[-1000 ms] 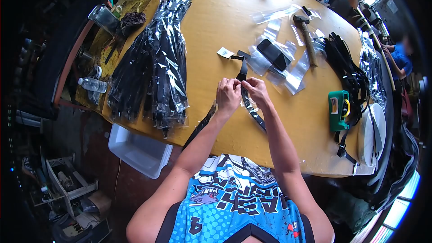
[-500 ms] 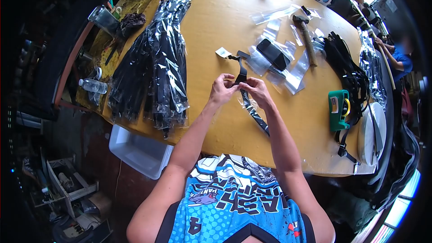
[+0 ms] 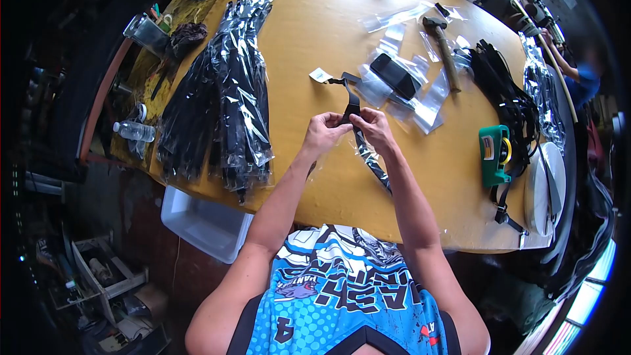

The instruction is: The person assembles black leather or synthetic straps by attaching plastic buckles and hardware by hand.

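Observation:
A black strap (image 3: 353, 99) with a white tag (image 3: 320, 75) at its far end runs between my two hands, over the table's middle. My left hand (image 3: 325, 133) pinches the strap from the left, fingers closed. From the right, my right hand (image 3: 374, 130) is closed on the same strap, its thumb and fingers close to the left fingertips. Below the hands, the strap's lower part lies in a shiny clear plastic sleeve (image 3: 370, 159) that passes beside my right forearm. The exact grip points are partly hidden by the fingers.
Plastic-wrapped black straps (image 3: 227, 85) lie left. Ahead are clear plastic sleeves (image 3: 430, 108), a phone (image 3: 396, 75) and a hammer (image 3: 447, 56). To the right are loose black straps (image 3: 499, 85), a green tape dispenser (image 3: 493, 156) and a round disc (image 3: 540, 190). Other people stand beyond.
Both hands stay on the strap, with the right fingers shifted slightly higher along it. The whole view has moved a little.

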A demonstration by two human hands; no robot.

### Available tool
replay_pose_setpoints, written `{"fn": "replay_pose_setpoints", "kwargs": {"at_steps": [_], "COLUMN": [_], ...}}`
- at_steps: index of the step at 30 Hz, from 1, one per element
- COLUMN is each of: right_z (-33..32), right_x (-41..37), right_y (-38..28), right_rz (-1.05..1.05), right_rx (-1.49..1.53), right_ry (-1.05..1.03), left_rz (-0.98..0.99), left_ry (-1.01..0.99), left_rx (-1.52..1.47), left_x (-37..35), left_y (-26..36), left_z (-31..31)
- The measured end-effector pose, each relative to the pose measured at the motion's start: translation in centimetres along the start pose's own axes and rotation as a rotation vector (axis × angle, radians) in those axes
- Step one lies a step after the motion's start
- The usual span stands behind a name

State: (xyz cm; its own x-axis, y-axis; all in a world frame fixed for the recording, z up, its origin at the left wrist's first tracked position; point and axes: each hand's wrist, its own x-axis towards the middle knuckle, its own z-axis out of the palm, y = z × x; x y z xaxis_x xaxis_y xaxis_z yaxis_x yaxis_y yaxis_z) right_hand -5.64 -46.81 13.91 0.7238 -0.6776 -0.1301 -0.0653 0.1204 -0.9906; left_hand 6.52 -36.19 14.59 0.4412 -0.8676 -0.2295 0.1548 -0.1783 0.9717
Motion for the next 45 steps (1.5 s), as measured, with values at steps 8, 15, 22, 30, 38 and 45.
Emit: {"fn": "replay_pose_setpoints", "kwargs": {"at_steps": [8, 15, 22, 30, 38, 45], "right_z": [-0.2, -16.7, -36.6, -42.5, -42.4, -42.1], "right_x": [-0.6, -9.5, -23.8, -23.9, -21.8, -24.0], "right_y": [-0.7, -2.6, -2.1, -3.7, -4.9, -5.9], "right_rz": [0.031, -0.099, 0.152, 0.442, 0.785, 0.725], "right_rx": [-0.034, -0.451, -1.213, -0.724, -0.53, -0.4], "right_ry": [0.019, 0.756, 1.298, 0.811, 0.626, 0.587], "left_rz": [-0.048, -0.069, -0.043, -0.019, -0.023, -0.033], "left_ry": [0.018, 0.05, 0.134, 0.072, 0.066, 0.074], "left_rx": [0.011, 0.028, 0.129, -0.076, -0.08, -0.106], "left_x": [0.3, 1.0, 1.9, 2.1, 1.9, 2.1], "left_y": [0.2, 1.1, 0.1, -0.7, -1.0, -1.3], "left_z": [0.1, -0.3, -0.6, -0.8, -1.0, -1.2]}}
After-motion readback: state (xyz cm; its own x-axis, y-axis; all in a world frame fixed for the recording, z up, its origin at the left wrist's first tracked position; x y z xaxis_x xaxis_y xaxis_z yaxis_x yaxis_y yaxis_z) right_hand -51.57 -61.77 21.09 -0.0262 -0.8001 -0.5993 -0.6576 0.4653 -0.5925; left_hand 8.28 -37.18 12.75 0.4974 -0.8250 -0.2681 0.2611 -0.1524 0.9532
